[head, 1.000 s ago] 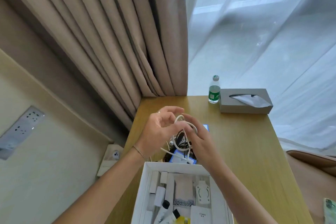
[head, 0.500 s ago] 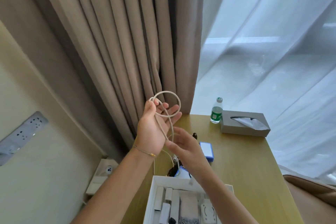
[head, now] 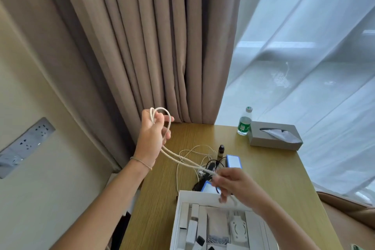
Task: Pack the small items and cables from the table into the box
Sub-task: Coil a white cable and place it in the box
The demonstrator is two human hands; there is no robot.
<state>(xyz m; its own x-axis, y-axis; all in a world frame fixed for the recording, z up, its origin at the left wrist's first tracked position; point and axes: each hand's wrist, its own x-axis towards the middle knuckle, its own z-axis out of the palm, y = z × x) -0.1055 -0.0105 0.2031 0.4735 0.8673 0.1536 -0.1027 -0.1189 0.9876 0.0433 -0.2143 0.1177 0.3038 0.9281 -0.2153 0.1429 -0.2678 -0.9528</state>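
Note:
A cream braided cable [head: 178, 157] stretches between both hands above the wooden table [head: 274, 178]. My left hand [head: 152, 136] is raised near the curtain and holds a loop of the cable around its fingers. My right hand [head: 233, 183] pinches the doubled strands lower down, just above the far rim of the white box [head: 178, 209]. The box holds several white and grey small items. Loose thin white cable [head: 194, 150], a black cable tangle [head: 209, 168], a small dark bottle [head: 221, 150] and two blue-edged cases [head: 233, 161] lie on the table beyond the box.
A water bottle [head: 244, 122] and a grey tissue box [head: 274, 135] stand at the table's far end. Brown curtains [head: 152, 46] hang behind the left hand, sheer drapes to the right. A wall socket panel [head: 26, 144] is at left. A brown chair [head: 349, 211] is at right.
The hands have drawn apart: the left stayed high with the loop, the right moved down and right, pulling the cable taut. The view tilted, showing more of the table.

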